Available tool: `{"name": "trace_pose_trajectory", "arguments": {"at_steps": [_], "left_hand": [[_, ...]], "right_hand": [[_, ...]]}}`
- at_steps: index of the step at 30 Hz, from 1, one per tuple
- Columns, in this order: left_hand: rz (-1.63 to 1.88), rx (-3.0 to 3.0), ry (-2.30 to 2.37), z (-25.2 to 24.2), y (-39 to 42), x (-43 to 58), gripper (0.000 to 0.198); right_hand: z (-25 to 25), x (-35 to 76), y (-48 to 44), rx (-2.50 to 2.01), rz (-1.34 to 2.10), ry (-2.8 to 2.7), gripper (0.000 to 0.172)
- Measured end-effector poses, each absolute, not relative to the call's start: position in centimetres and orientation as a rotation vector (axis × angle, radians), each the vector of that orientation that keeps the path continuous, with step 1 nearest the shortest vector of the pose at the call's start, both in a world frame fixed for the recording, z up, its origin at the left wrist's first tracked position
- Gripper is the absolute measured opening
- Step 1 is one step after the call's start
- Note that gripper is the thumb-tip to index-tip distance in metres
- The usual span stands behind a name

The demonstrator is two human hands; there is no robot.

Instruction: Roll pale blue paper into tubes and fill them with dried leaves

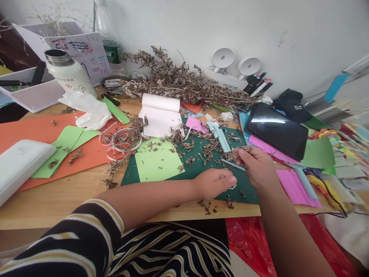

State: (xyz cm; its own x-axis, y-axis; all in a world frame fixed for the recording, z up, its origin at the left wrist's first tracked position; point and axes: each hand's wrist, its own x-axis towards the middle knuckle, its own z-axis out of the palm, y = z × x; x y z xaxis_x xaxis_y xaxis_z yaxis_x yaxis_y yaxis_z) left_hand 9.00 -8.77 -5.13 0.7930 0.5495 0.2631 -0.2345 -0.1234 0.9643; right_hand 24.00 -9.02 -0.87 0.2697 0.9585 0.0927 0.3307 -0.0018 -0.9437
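Curled inward, my left hand [215, 182] sits nearest me; I can't tell whether it grips the small white thing [233, 187] showing below its thumb tip or merely covers it. Just beyond and to its right, my right hand [256, 165] pinches a dried sprig [238, 152] between thumb and fingertips.

On the wooden table [72, 204], just short of the left hand, lie loose leaf scraps [229, 202]. More are strewn over the green mat [250, 195] under both hands, and some lie on the lime paper [157, 165] left of the left hand. A slim pale blue stick [233, 164] lies between the hands and passes close by the right one.

Past the right hand's fingertips are pale blue strips [221, 140], with a pink piece of paper [196, 124] to their left. Farther off, ahead of the left forearm, a white sheet [161, 124] is rolled at its far end.

Farthest out, along the wall [184, 23] beyond both hands, lies the big dried plant bundle [173, 82], thickly leaved. I'd judge the sprig work as under way: plenty of leaf is off and scattered, one sprig is in hand, and most of the bundle is left.
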Motion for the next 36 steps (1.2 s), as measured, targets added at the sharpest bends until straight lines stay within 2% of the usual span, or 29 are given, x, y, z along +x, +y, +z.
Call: {"name": "trace_pose_trajectory", "arguments": {"at_steps": [8,12,16,21,26,36], "left_hand": [[0.658,1.421,0.271,-5.1,-9.0,9.2,0.059],[0.690,1.388,0.270,-5.4,-9.1,9.3,0.051],[0.744,1.284,0.279,-5.7,-9.3,9.4,0.037],[0.748,1.254,0.309,-6.0,-9.4,9.6,0.035],[0.744,1.240,0.317,-6.0,-9.5,9.6,0.036],[0.724,1.115,0.295,-6.0,-9.3,9.6,0.040]], "right_hand": [[-1.2,23.7,-13.0,-1.560,0.651,-1.174,0.018],[-1.2,23.0,-14.7,-1.671,0.420,-1.379,0.016],[-1.5,23.0,-15.4,-1.776,0.285,-1.515,0.024],[-2.4,23.6,-16.0,-1.827,0.369,-1.426,0.037],[-2.7,23.8,-16.6,-1.785,0.395,-1.460,0.019],[-2.8,23.6,-16.7,-1.847,0.423,-1.393,0.025]]}}
